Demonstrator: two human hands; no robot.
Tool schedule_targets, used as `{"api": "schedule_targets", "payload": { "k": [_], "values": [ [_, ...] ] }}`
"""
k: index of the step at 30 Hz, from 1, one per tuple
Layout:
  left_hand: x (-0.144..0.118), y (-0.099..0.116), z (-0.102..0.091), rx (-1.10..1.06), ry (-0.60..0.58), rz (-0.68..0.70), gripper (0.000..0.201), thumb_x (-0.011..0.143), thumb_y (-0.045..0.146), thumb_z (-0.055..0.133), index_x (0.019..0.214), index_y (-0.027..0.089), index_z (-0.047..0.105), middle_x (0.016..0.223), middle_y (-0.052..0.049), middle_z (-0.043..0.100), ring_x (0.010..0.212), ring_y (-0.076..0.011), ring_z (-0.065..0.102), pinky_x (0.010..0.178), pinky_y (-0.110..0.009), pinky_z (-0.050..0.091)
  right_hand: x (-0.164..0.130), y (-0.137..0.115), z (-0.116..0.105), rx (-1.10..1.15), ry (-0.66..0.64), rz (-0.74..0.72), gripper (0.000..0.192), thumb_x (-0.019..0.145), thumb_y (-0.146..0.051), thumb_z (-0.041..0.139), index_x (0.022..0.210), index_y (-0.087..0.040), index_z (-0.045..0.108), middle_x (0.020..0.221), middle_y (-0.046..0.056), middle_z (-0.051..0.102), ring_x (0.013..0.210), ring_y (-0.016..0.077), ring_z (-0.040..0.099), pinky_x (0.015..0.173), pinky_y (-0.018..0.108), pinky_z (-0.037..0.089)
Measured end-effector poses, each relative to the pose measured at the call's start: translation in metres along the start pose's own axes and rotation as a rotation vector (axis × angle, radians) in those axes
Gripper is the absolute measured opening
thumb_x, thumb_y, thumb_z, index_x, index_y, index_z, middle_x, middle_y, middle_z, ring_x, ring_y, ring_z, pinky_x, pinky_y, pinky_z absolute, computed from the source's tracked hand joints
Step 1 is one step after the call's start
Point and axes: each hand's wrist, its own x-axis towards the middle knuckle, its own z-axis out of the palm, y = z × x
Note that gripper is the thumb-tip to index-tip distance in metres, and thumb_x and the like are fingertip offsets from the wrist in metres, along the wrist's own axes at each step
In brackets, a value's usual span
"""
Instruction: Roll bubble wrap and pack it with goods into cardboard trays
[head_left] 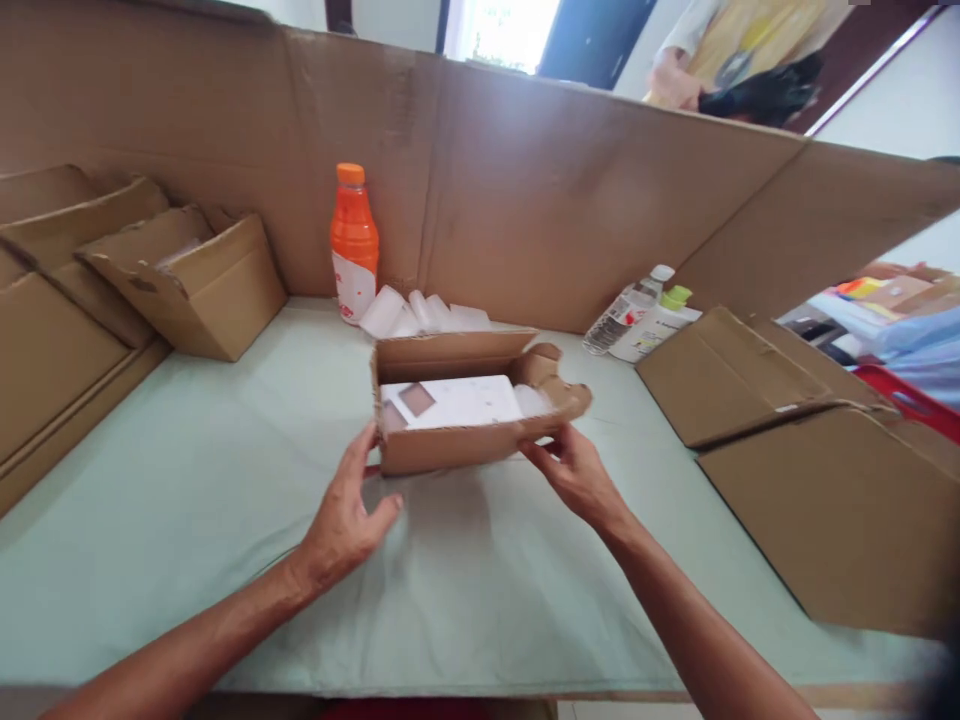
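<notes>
Cardboard box (465, 420), small and open on top, lies on the pale green table (225, 480), just in front of both hands. The fingers of the right hand (574, 475) are closed in a pinch on the front right edge, under the torn flap (559, 385). The left hand (345, 515) has its fingers spread loosely, and the tips are at the front left corner; I cannot tell if they really touch it. Inside the box, behind the fingers, a white flat item (450, 402) is lying.

I judge that handling goes best when both front corners are supported evenly and the box stays level, because the torn flap looks weak. Both forearms come from the near edge and meet toward the box, wrists low. Farther behind stands an orange bottle (353, 243).
</notes>
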Motion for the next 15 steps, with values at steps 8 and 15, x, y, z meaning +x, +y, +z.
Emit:
{"api": "schedule_targets", "payload": {
  "k": [8,15],
  "values": [
    [-0.069,-0.003,-0.041,0.104,0.125,-0.077,0.083,0.087,0.021,0.058,0.159,0.028,0.018,0.161,-0.016,0.034,0.142,-0.0332,0.046,0.115,-0.055,0.044,0.035,-0.025,0.045,0.245,-0.236,-0.19,0.031,0.081,-0.045,0.066,0.1,-0.02,0.062,0.103,0.013,0.075,0.092,0.0302,0.073,0.08,0.044,0.059],
    [-0.096,-0.025,-0.135,0.123,0.585,-0.259,0.074,0.087,0.034,0.063,0.153,0.029,0.029,0.153,-0.014,0.04,0.138,-0.0331,0.049,0.108,-0.053,0.052,0.1,-0.165,0.194,0.321,-0.509,-0.536,0.04,0.083,-0.026,0.059,0.122,-0.015,0.059,0.115,0.011,0.071,0.1,0.0227,0.066,0.083,0.036,0.055]
  ]
}}
